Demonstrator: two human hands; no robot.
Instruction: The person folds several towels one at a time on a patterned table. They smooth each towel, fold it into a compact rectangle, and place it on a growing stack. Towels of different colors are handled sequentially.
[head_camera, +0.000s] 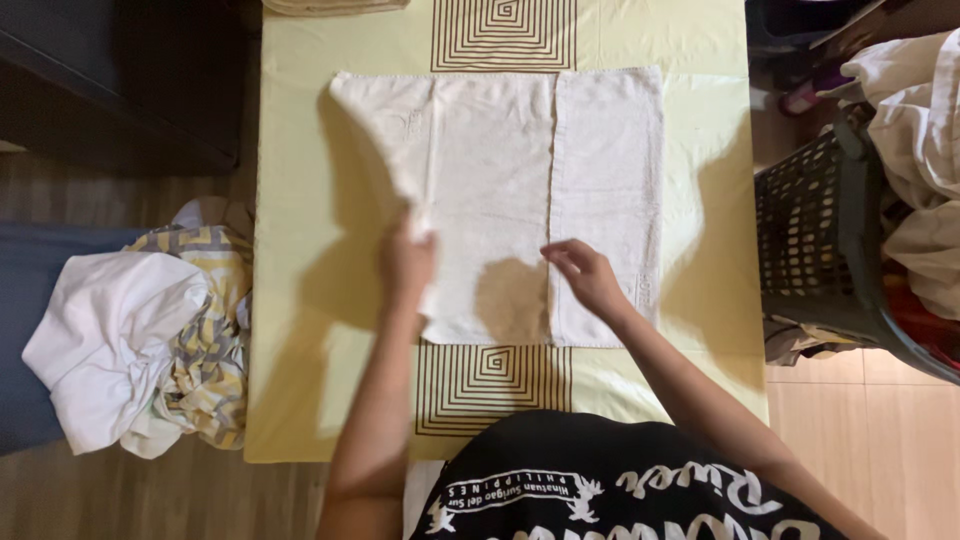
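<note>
Mid-fold, the left hand (405, 265) pinches the lifted left edge of the white rectangular terry towel (520, 190) lying on the pale yellow counter (300, 330), while the right hand's (588, 277) fingers rest loosely open on the towel's centre fold.

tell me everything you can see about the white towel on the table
The white towel is a soft, terry-looking cloth spread on the pale yellow tablecloth. Its right part lies flat as a folded panel with a straight vertical edge. Its left side is lifted and drawn inward, pinched by the left hand. The right hand rests fingers-down on it near the fold edge. Both hands cast shadows across it.
</note>
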